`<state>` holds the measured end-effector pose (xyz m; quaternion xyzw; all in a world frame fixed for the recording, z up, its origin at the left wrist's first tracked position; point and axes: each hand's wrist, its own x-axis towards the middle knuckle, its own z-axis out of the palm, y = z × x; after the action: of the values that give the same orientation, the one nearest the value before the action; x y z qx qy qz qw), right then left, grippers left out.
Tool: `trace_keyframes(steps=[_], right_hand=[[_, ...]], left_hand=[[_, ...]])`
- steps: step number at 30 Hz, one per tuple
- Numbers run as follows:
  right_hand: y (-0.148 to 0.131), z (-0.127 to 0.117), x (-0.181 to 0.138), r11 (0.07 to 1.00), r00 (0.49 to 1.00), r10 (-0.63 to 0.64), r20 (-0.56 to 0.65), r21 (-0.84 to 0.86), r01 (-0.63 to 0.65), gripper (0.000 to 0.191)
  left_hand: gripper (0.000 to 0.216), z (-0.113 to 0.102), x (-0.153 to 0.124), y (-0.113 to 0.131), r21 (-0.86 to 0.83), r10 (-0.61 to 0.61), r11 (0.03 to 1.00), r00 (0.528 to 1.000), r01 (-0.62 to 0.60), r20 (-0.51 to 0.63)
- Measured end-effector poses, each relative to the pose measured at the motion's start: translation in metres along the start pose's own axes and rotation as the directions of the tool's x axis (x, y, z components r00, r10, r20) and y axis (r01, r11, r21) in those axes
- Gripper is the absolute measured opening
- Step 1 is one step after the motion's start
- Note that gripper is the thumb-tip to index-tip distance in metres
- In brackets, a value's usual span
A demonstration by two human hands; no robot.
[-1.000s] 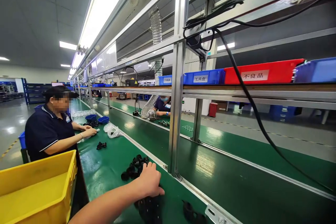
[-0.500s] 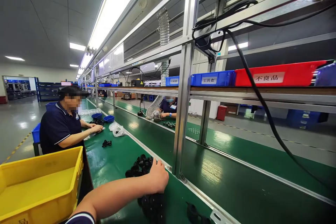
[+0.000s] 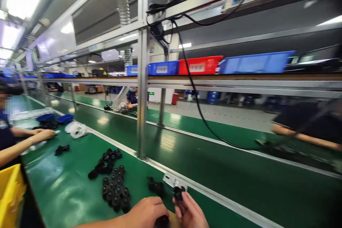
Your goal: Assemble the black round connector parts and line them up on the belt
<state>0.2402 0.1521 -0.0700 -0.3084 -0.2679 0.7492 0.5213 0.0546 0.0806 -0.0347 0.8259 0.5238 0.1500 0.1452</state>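
My left hand [image 3: 148, 211] is at the bottom middle with its fingers curled round a small black part [image 3: 161, 222], which is partly hidden and cut off by the frame's lower edge. Close by on the right, my right hand [image 3: 192, 211] pinches a small rounded black part [image 3: 178, 193] between thumb and fingers, holding it up. Between the hands a bit of yellowish surface shows. A tight cluster of black round parts [image 3: 115, 188] lies left of my hands, and a looser pile [image 3: 105, 163] sits behind it. Beyond my hands are more black parts [image 3: 155, 186].
A metal post [image 3: 143, 92] and rail stand along the green bench [image 3: 66, 192]. Blue bins [image 3: 163, 68] and a red bin [image 3: 200, 65] sit on the shelf; a black cable [image 3: 197, 103] hangs down. A co-worker's hand [image 3: 47, 134] and a yellow crate [image 3: 12, 192] are left.
The view has swung to the right. My left hand has left the black pile and come back beside my right hand, now in view. Both hold black parts.
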Motion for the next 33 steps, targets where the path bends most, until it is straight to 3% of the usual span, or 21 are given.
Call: trace_keyframes(steps=[3, 6, 11, 13, 15, 17, 19, 21, 25, 33], right_hand=[[-0.013, 0.005, 0.0, 0.998, 0.996, 0.035, 0.078, 0.046, -0.039, 0.059], [-0.019, 0.007, -0.002, 0.999, 0.994, 0.025, 0.103, 0.02, -0.027, 0.057], [-0.029, 0.0, -0.006, 0.997, 0.989, 0.027, 0.142, -0.072, -0.017, 0.056], [-0.036, -0.007, -0.007, 0.971, 0.971, -0.031, 0.239, -0.223, 0.086, 0.056], [-0.04, -0.015, -0.008, 0.84, 0.912, -0.144, 0.384, -0.44, 0.318, 0.048], [-0.041, -0.022, -0.011, 0.607, 0.825, -0.245, 0.51, -0.582, 0.54, 0.038], [-0.039, -0.025, -0.014, 0.44, 0.755, -0.318, 0.573, -0.616, 0.653, 0.031], [-0.036, -0.024, -0.018, 0.349, 0.688, -0.366, 0.627, -0.593, 0.726, 0.028], [-0.036, -0.014, -0.021, 0.277, 0.612, -0.368, 0.7, -0.546, 0.791, 0.025], [-0.036, -0.015, -0.02, 0.267, 0.63, -0.293, 0.719, -0.571, 0.776, 0.023]], left_hand=[[0.056, 0.014, 0.001, -0.003, -0.191, 0.011, 0.981, 0.998, -0.021, -0.056], [0.063, 0.013, -0.002, 0.006, -0.357, -0.037, 0.934, 0.992, -0.009, -0.123], [0.04, 0.005, -0.005, 0.025, -0.562, -0.263, 0.817, 0.951, 0.13, -0.161], [0.035, 0.002, -0.005, 0.026, -0.66, -0.338, 0.734, 0.93, 0.162, -0.147], [0.031, 0.0, -0.005, 0.023, -0.725, -0.374, 0.67, 0.916, 0.157, -0.148], [0.031, -0.001, -0.004, 0.019, -0.754, -0.38, 0.647, 0.906, 0.115, -0.187], [0.038, -0.001, -0.003, 0.015, -0.772, -0.373, 0.633, 0.899, 0.066, -0.229], [0.042, 0.0, -0.002, 0.012, -0.803, -0.362, 0.595, 0.904, 0.037, -0.226], [0.047, 0.004, -0.001, 0.009, -0.867, -0.352, 0.496, 0.923, 0.043, -0.156], [0.051, 0.008, -0.002, 0.007, -0.888, -0.297, 0.46, 0.942, -0.002, -0.156]])
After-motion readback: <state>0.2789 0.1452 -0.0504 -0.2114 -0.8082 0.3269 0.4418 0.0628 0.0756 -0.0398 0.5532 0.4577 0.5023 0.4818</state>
